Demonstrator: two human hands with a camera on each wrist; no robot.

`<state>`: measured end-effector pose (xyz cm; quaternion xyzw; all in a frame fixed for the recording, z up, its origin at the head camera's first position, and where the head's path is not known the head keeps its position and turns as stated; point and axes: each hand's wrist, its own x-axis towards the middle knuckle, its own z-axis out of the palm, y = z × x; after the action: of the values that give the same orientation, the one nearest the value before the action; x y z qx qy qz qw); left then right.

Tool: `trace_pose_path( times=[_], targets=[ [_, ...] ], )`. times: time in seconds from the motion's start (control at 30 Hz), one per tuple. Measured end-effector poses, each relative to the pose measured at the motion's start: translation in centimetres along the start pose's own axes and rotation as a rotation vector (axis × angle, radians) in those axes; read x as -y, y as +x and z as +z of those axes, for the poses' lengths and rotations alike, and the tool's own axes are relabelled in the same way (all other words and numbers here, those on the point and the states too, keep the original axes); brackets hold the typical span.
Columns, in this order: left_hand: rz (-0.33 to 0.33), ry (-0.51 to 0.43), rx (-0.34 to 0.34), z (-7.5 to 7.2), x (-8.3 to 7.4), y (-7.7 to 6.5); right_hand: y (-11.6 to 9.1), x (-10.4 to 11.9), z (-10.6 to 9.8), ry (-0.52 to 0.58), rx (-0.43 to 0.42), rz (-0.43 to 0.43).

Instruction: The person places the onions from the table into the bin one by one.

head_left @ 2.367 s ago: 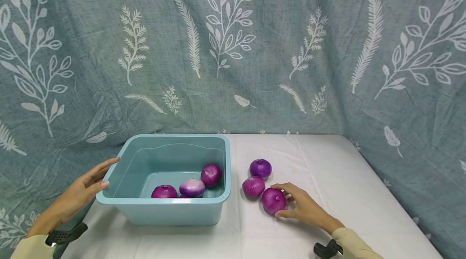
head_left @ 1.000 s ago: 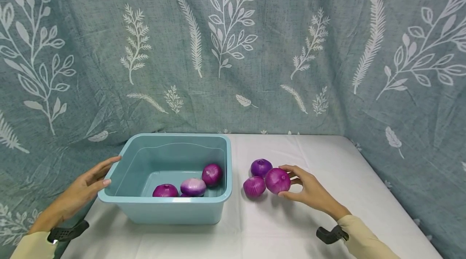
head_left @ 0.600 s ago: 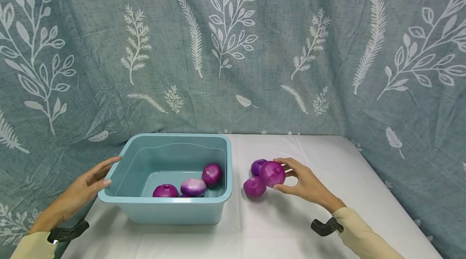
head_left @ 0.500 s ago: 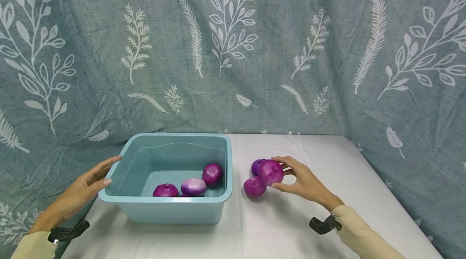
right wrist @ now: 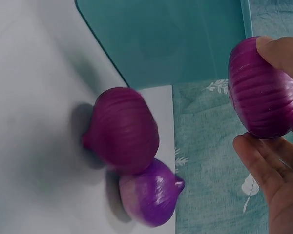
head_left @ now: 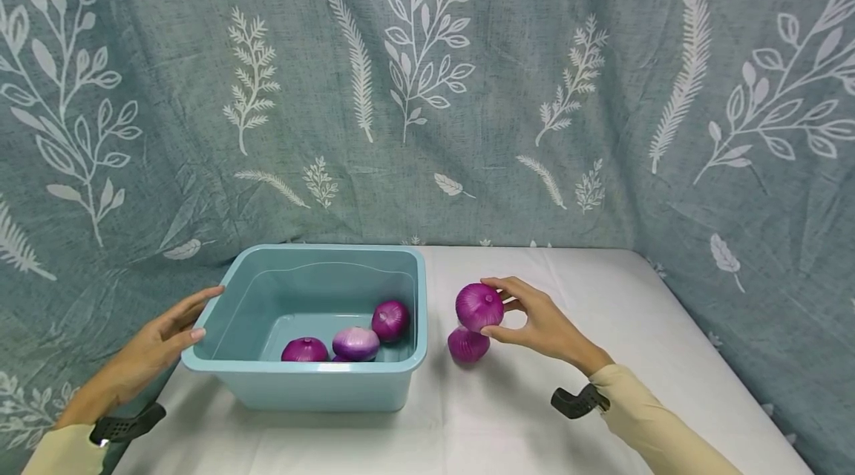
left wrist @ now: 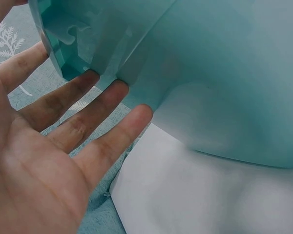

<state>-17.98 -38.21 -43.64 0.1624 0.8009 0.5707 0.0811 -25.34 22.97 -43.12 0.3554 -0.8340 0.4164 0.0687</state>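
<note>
Between the thumb and fingers of my right hand [head_left: 537, 319] is a red onion [head_left: 479, 306], held up off the table. Below it two more onions lie on the white cloth: a magenta one [right wrist: 124, 130] and a violet one [right wrist: 151, 192], touching in the right wrist view. In the head view the held onion hides the violet one. My left hand [head_left: 156, 345] rests against the left side of a light blue plastic tub [head_left: 300, 386]. Its fingers are extended along the tub's outer wall in the left wrist view [left wrist: 73, 131].
Inside the tub lie several onions, among them a pale purple one [head_left: 355, 344] and a dark one [head_left: 390, 320]. A white cloth [head_left: 601, 289] covers the table, whose right edge slants toward me. Behind hangs a grey-green leaf-patterned curtain [head_left: 481, 111].
My right hand has gripped the nearest loose onion, lifted it and carried it up and leftward over the other two. The left hand stays at the tub.
</note>
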Motion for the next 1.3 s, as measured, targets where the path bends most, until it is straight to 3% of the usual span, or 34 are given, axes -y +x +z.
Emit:
trace_pose_path(
  times=[0.27,0.5,0.8,1.3],
  targets=[
    [-0.004,0.031,-0.011,0.0,0.1,0.1,1.0,0.8,0.5,0.001,0.003,-0.001],
    [0.008,-0.002,0.005,-0.1,0.2,0.0,2.1,1.7,0.8,0.005,0.002,-0.025],
    [0.005,0.036,0.011,-0.1,0.2,-0.1,3.3,2.9,1.5,0.029,0.004,0.032],
    [0.005,0.031,0.01,-0.2,0.2,0.0,4.8,3.7,2.0,0.087,0.006,-0.042]
  ],
)
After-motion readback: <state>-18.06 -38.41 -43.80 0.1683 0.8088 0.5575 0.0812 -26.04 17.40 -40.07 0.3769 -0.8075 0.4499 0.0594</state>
